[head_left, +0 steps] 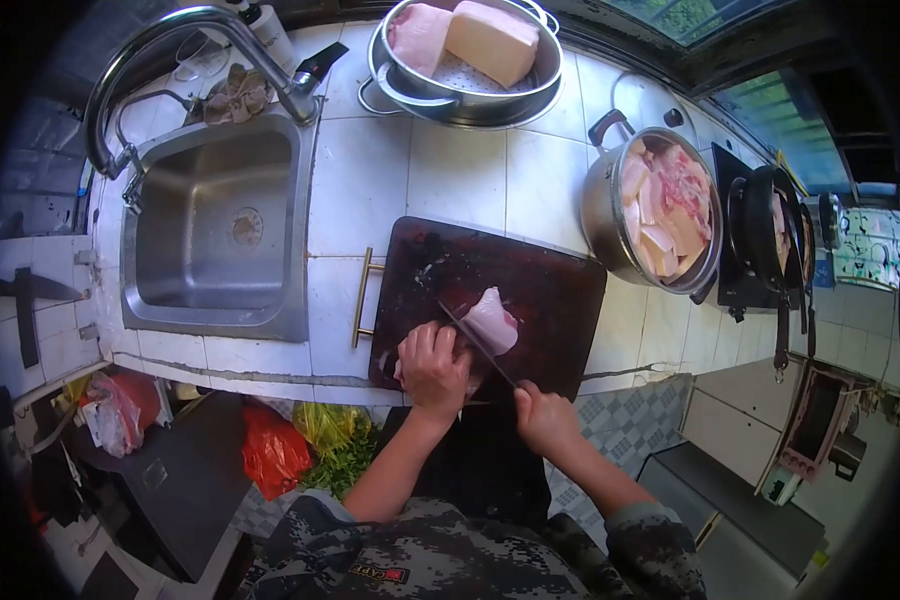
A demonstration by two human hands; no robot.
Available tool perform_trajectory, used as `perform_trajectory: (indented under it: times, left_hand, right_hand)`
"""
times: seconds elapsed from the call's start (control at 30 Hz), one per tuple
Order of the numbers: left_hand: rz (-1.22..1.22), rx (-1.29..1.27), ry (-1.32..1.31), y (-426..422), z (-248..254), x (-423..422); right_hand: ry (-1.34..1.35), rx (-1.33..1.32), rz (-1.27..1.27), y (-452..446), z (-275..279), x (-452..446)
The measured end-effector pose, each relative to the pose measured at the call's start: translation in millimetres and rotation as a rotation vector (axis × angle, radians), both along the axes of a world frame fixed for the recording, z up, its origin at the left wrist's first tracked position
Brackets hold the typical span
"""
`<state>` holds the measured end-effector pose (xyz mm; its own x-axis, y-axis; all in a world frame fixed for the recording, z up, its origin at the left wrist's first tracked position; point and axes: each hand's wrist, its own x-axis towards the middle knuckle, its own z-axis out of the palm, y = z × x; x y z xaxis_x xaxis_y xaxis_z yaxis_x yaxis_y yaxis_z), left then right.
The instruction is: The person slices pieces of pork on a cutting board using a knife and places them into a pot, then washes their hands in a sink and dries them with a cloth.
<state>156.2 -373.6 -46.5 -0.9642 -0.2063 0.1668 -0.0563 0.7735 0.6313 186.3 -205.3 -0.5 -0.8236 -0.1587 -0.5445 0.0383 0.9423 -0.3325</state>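
Note:
A dark cutting board (560, 290) with a brass-coloured handle lies on the white tiled counter. On it rests a piece of raw meat (494, 322), pale skin on one side and pink flesh on the other. My right hand (547, 420) is closed round the handle of a knife (482, 345), whose blade stands against the left side of that piece. Left of the blade, my left hand (436, 368) presses down with bent fingers on more meat, mostly hidden under it. Small pale scraps lie on the board's upper left.
A steel sink (295, 230) with a curved faucet (150, 38) is at left. Behind the board, a steamer pot (410, 100) holds large meat blocks. A pot (603, 200) of meat pieces stands right, beside a wok (760, 225). Bags (275, 450) and greens lie below the counter.

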Motion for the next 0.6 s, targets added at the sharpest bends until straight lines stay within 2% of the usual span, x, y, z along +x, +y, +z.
perform_trajectory:
  times: [0.13, 0.3, 0.43, 0.6]
  left_hand:
    - [0.010, 0.020, -0.018, 0, -1, 1]
    - [0.014, 0.020, -0.036, 1, 1, 2]
    - [0.045, 0.019, -0.029, -2, 2, 2]
    - [0.018, 0.040, -0.021, -1, 8, 7]
  right_hand:
    - [-0.009, 0.011, -0.003, -20, -5, -13]
    - [0.087, -0.119, -0.002, -69, -14, -64]
    - [0.108, -0.102, 0.025, -51, -11, -43]
    - [0.016, -0.074, -0.049, 15, -4, 8]
